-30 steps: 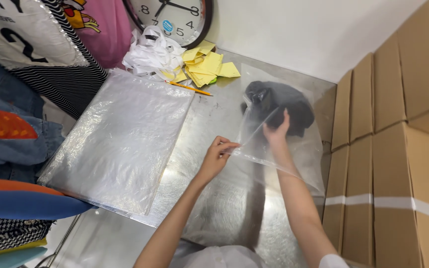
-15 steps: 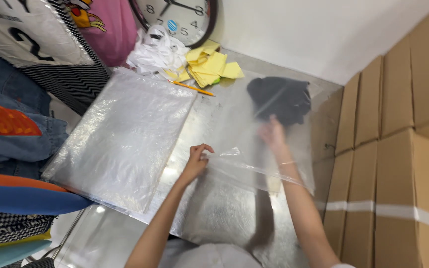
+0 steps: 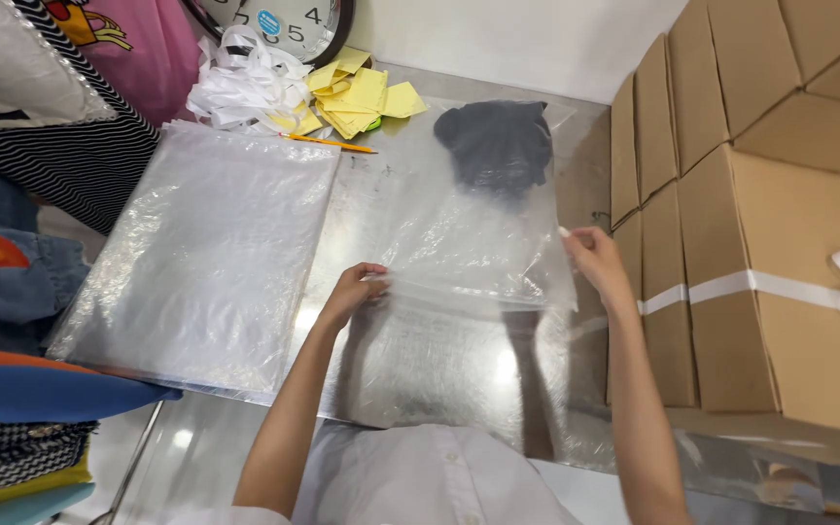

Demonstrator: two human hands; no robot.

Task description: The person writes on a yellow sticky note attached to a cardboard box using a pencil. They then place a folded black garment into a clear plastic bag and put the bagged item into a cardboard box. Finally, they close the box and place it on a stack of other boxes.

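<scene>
A clear plastic bag (image 3: 469,224) lies spread over the shiny metal table (image 3: 439,360), held taut along its near edge. My left hand (image 3: 354,290) pinches the bag's near left corner. My right hand (image 3: 595,261) pinches its near right corner, close to the cardboard boxes. A dark folded garment (image 3: 496,141) sits at the bag's far end; whether it is inside or under the plastic I cannot tell.
A stack of clear plastic bags (image 3: 206,258) lies to the left. Yellow paper slips (image 3: 357,95), a pencil (image 3: 331,144), white plastic scraps (image 3: 240,83) and a clock (image 3: 284,21) are at the back. Cardboard boxes (image 3: 770,214) wall the right. Folded clothes (image 3: 12,272) pile at left.
My hands have moved apart along the bag's near edge, the right one going far to the right. The bag is now stretched wide and flat; the dark garment lies farther back.
</scene>
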